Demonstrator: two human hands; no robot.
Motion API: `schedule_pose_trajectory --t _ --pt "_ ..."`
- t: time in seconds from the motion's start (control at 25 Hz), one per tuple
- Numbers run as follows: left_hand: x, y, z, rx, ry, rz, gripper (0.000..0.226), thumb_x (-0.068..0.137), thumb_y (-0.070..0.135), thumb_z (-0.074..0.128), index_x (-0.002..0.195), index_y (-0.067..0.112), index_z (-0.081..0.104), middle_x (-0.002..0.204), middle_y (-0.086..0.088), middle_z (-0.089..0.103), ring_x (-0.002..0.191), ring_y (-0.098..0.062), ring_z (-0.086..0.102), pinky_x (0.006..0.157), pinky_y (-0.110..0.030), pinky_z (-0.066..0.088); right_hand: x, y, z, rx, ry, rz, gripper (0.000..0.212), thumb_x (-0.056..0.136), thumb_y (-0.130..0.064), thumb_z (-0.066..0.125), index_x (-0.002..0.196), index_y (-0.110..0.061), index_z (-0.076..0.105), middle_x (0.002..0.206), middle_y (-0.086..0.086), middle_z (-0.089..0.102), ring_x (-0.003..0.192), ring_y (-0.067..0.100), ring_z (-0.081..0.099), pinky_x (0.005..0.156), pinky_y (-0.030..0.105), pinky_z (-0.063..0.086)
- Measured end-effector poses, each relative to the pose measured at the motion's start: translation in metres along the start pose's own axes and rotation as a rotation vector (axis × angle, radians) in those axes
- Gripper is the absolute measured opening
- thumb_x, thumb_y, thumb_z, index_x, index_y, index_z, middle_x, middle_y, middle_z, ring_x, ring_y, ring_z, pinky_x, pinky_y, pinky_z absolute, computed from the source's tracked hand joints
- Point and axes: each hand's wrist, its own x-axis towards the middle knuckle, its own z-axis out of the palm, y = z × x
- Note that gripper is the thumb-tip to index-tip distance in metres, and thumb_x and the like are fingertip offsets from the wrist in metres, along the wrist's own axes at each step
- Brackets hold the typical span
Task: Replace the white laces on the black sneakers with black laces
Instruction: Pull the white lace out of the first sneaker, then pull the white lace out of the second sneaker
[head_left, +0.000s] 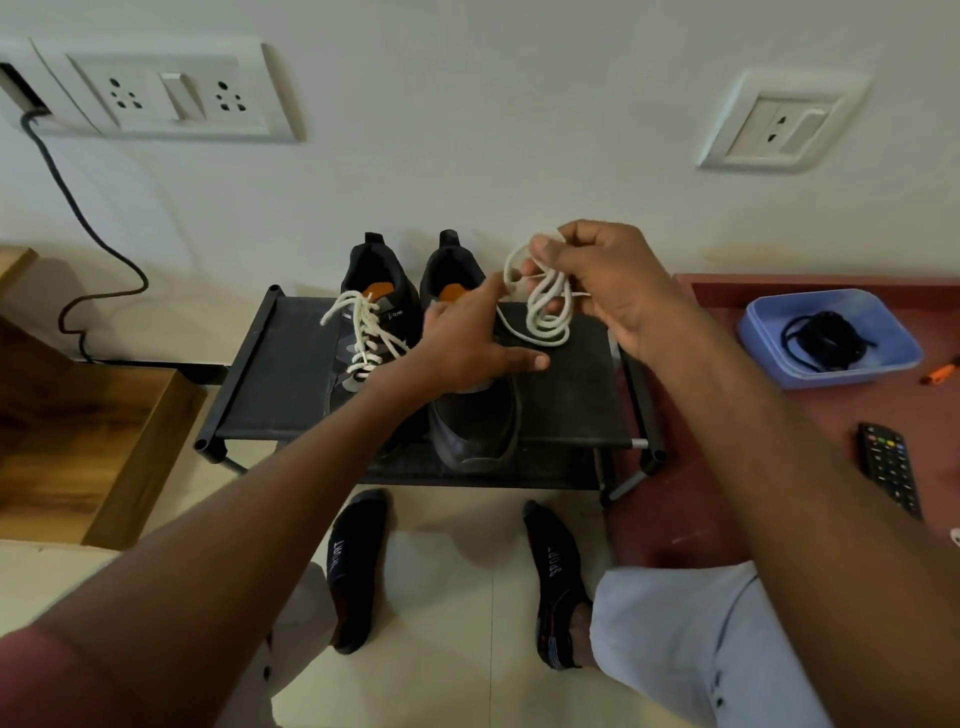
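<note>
Two black sneakers stand side by side on a black shoe rack (291, 395). The left sneaker (371, 312) still carries its white lace (363, 327). The right sneaker (472, 421) shows no lace; my left hand partly covers it. My right hand (608, 283) grips a removed white lace (545, 301) gathered in loops above the rack. My left hand (467, 343) reaches with straight fingers, its fingertips touching one strand of that lace. The black laces (826, 338) lie coiled in a blue tub (769, 332) at the right.
The tub sits on a red-brown table (810, 410) beside a TV remote (888, 467) and an orange tool (940, 373). A wooden cabinet (88, 441) stands at the left. A wall with sockets and a hanging cable (93, 234) is behind. My socked feet are on the floor.
</note>
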Motion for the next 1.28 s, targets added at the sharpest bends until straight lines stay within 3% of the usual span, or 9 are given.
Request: schedule_pose_trajectory --t 0.2,0.32,0.44,0.52,0.6,0.76,1.0,1.16,1.28 --pt "0.012 0.020 0.016 0.084 -0.093 -0.010 0.056 0.085 0.063 0.071 0.131 0.033 0.062 0.117 0.014 0.070 0.120 -0.015 0.058 0.113 -0.050 0.024 -0.002 -0.014 -0.009 0.580 -0.143 -0.022 0.017 0.103 -0.024 0.063 0.103 -0.008 0.068 0.104 0.014 0.076 0.097 0.029 0.075 0.088 0.042 0.061" --pt "0.014 0.024 0.012 0.073 0.029 -0.024 0.017 0.097 0.043 0.066 0.095 0.028 0.074 0.079 0.009 0.072 0.089 -0.013 0.066 0.102 -0.046 0.034 0.004 -0.011 -0.019 0.661 0.046 -0.112 0.017 0.103 -0.024 0.065 0.100 -0.008 0.069 0.095 0.012 0.076 0.086 0.025 0.074 0.078 0.039 0.062" --pt "0.016 0.021 -0.008 -0.381 0.103 -0.051 0.021 0.101 0.031 0.065 0.093 0.014 0.076 0.072 -0.002 0.074 0.073 -0.021 0.072 0.075 -0.034 0.051 0.016 0.003 -0.040 -0.058 0.394 -0.137 0.020 0.100 -0.025 0.071 0.089 -0.008 0.068 0.081 0.007 0.077 0.069 0.022 0.074 0.072 0.042 0.063" --pt "0.017 0.025 -0.017 -0.713 0.118 -0.064 0.023 0.102 0.025 0.064 0.099 0.004 0.075 0.073 -0.010 0.070 0.078 -0.030 0.075 0.066 -0.031 0.053 0.013 0.015 -0.049 -0.756 0.216 0.030 0.020 0.095 -0.030 0.075 0.091 -0.011 0.070 0.087 0.006 0.076 0.071 0.019 0.070 0.070 0.037 0.057" --pt "0.018 0.030 -0.017 -0.808 0.109 -0.044 0.025 0.103 0.024 0.063 0.103 0.001 0.074 0.077 -0.012 0.067 0.083 -0.030 0.074 0.067 -0.030 0.052 0.005 0.020 -0.044 -1.087 0.028 0.152 0.021 0.092 -0.030 0.077 0.100 -0.011 0.071 0.100 0.008 0.074 0.083 0.021 0.067 0.073 0.034 0.051" --pt "0.021 0.040 -0.008 -0.752 0.077 0.009 0.022 0.103 0.019 0.063 0.105 0.000 0.073 0.076 -0.010 0.070 0.080 -0.032 0.070 0.075 -0.037 0.056 0.007 0.014 -0.031 -0.827 0.030 0.011 0.049 0.091 -0.018 0.078 0.137 -0.018 0.060 0.135 0.000 0.061 0.119 0.022 0.060 0.086 0.031 0.045" --pt "0.028 0.037 -0.002 -0.693 0.159 -0.022 0.018 0.101 0.020 0.065 0.107 0.007 0.075 0.096 -0.011 0.075 0.088 -0.016 0.071 0.084 -0.032 0.058 0.018 0.027 -0.038 -0.576 0.091 0.086 0.006 0.097 -0.018 0.072 0.097 -0.019 0.078 0.085 0.001 0.079 0.081 0.020 0.078 0.061 0.029 0.056" --pt "0.028 0.019 0.002 -0.058 0.193 0.027 0.035 0.098 0.026 0.069 0.131 0.017 0.066 0.122 -0.003 0.065 0.111 -0.016 0.062 0.100 -0.037 0.053 0.027 0.041 -0.045 -0.745 0.193 0.093 0.008 0.091 -0.012 0.077 0.097 -0.017 0.078 0.092 0.004 0.076 0.087 0.022 0.073 0.083 0.041 0.064" --pt "0.018 0.008 -0.008 0.041 0.238 0.070 0.032 0.097 0.025 0.067 0.129 0.018 0.066 0.121 -0.002 0.064 0.109 -0.017 0.063 0.098 -0.040 0.055 0.030 0.047 -0.039 -0.927 0.170 0.076 0.014 0.092 -0.012 0.070 0.102 -0.016 0.079 0.099 0.005 0.076 0.093 0.024 0.071 0.083 0.035 0.059"
